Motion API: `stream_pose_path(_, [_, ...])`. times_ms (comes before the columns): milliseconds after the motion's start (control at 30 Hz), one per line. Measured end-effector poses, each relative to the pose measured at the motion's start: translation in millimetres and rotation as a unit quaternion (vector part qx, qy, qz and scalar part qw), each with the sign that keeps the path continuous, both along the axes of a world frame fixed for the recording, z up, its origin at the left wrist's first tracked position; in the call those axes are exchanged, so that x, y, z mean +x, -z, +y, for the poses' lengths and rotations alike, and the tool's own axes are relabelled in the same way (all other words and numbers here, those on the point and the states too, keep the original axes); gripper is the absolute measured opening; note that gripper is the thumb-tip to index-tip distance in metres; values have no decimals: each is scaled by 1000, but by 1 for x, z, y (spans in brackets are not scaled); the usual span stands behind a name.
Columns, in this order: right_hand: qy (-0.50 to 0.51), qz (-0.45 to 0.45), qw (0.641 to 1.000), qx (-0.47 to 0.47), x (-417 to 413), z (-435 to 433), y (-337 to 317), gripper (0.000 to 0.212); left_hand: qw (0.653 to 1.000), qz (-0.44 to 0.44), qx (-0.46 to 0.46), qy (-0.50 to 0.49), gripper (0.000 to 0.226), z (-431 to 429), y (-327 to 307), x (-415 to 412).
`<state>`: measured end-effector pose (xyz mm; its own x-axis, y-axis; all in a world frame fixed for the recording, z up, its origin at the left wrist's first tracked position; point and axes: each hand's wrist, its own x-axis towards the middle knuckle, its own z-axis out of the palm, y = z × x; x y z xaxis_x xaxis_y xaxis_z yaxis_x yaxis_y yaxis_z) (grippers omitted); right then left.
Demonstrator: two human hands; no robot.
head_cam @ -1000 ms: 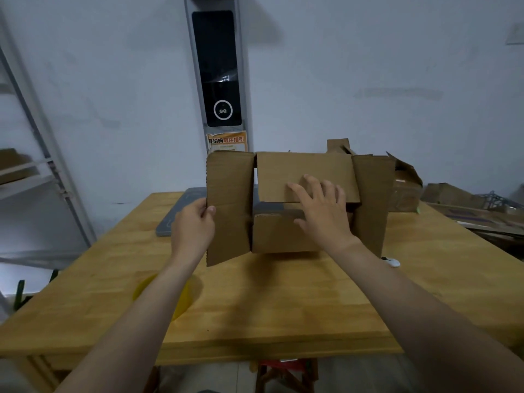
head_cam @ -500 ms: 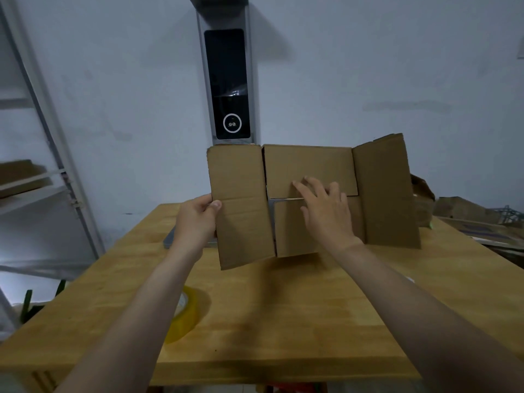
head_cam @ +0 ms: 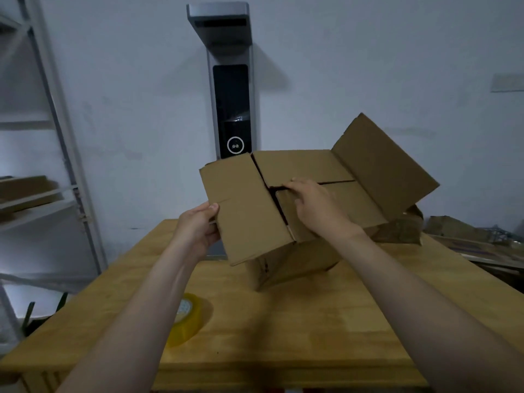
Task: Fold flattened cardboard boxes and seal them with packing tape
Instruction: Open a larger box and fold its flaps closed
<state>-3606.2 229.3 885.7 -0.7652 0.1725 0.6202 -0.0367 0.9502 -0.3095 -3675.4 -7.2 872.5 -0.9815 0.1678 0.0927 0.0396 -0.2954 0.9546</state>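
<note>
Two inner flaps of the box (head_cam: pixel 300 168) are meeting where the right hand (head_cam: pixel 317 205) is hooking curled fingers over their seam, and may be springing apart if that hold is slipping. The brown box is tilting above the table (head_cam: pixel 312 321), the left hand (head_cam: pixel 198 225) pinching its left flap, the tape roll (head_cam: pixel 187 321) lying below that wrist.

The tape roll (head_cam: pixel 193 319) is partly covered by the left forearm (head_cam: pixel 147 302); the shelving rack (head_cam: pixel 42 137) is cut by the left edge.

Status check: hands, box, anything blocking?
Left hand grips the cardboard box by its left flap; right hand hooks the inner-flap seam. Box tilted on table, right flap open, untaped. Tape roll by left forearm, nothing blocking.
</note>
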Motion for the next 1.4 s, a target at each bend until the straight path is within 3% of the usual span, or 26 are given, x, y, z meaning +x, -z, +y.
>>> stream_pose_path(167, [-3,-115,993,-15,4,-7,2,53,999,-37,-3,20,21,-5,1,7])
stream_pose_path(500, [-6,-132,991,-4,7,-29,-33,52,992,-105,67,24,15,-9,-10,-8])
stream_pose_path(633, [-9,-104,994,-17,5,-34,-25,43,991,-105,77,6,13,-15,-8,-12])
stream_pose_path(800, [-43,29,998,-40,6,-34,-11,28,996,-69,41,-34,7,-17,-13,-15])
stream_pose_path(933, [-5,-7,1000,3,7,-36,-3,48,997,-66,5,-32,6,-8,-11,-13])
stream_pose_path(1100, [-24,-91,992,-88,-6,-25,16,59,996,-63,-59,-20,6,4,10,-18])
stream_pose_path(1233, [-27,-148,984,-95,-15,-14,49,57,991,-40,-125,-33,13,11,30,-29])
stream_pose_path(1400, [12,-90,992,-92,-23,1,66,83,979,-15,-196,-55,18,25,53,-51])
